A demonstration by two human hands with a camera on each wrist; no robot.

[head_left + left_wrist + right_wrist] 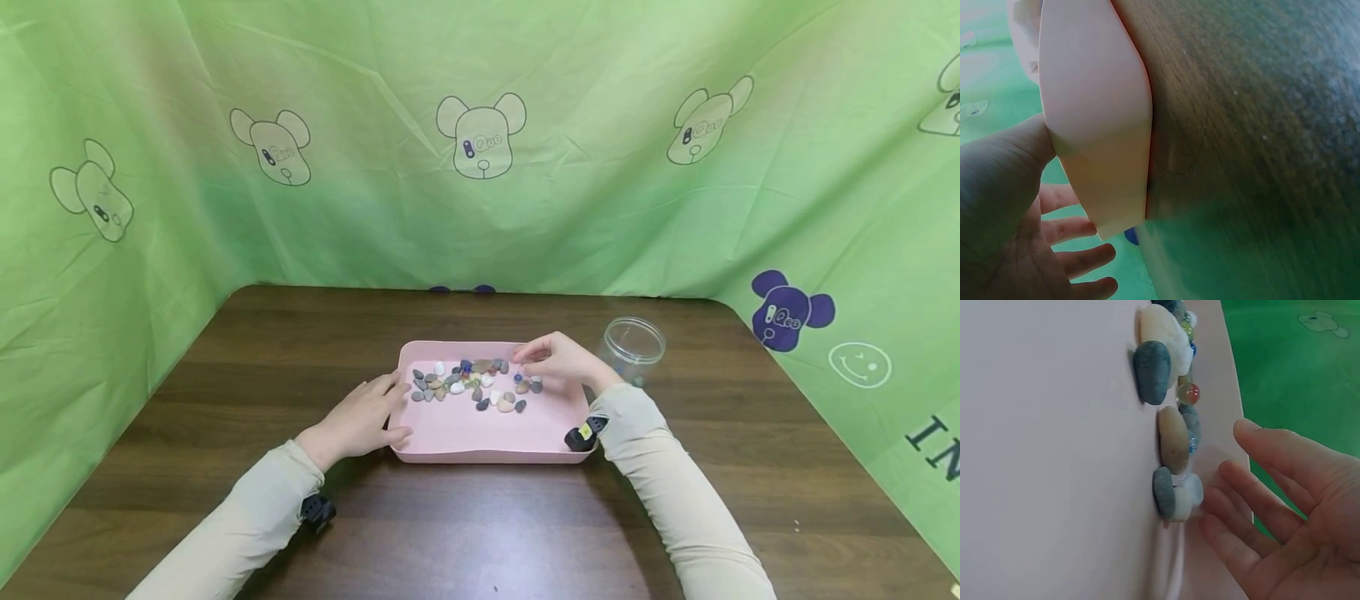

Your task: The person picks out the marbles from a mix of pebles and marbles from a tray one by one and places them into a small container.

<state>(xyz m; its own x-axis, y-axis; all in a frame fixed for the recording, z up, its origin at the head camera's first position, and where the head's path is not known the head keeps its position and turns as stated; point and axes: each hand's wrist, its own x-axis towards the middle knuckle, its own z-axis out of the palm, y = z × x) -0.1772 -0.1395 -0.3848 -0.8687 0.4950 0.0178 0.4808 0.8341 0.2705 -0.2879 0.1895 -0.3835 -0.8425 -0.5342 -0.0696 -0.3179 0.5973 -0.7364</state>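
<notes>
A pink tray (465,433) holds grey, tan and white pebbles (506,405) among several glass marbles. My left hand (362,418) rests at the tray's left rim with its fingers spread; in the left wrist view, the thumb lies against the tray's outer wall (1100,94). Over the tray's back right part, my right hand (558,360) reaches toward the pebbles with relaxed fingers and nothing in them. Close by these fingers, the right wrist view shows a dark grey pebble (1163,492), a tan pebble (1174,440) and a red-and-clear marble (1189,394).
A clear round jar (634,343) stands behind my right wrist, beside the tray, with something small and bluish low inside. The dark wooden table (300,333) extends around the tray. A green printed cloth (390,225) hangs behind and along both sides.
</notes>
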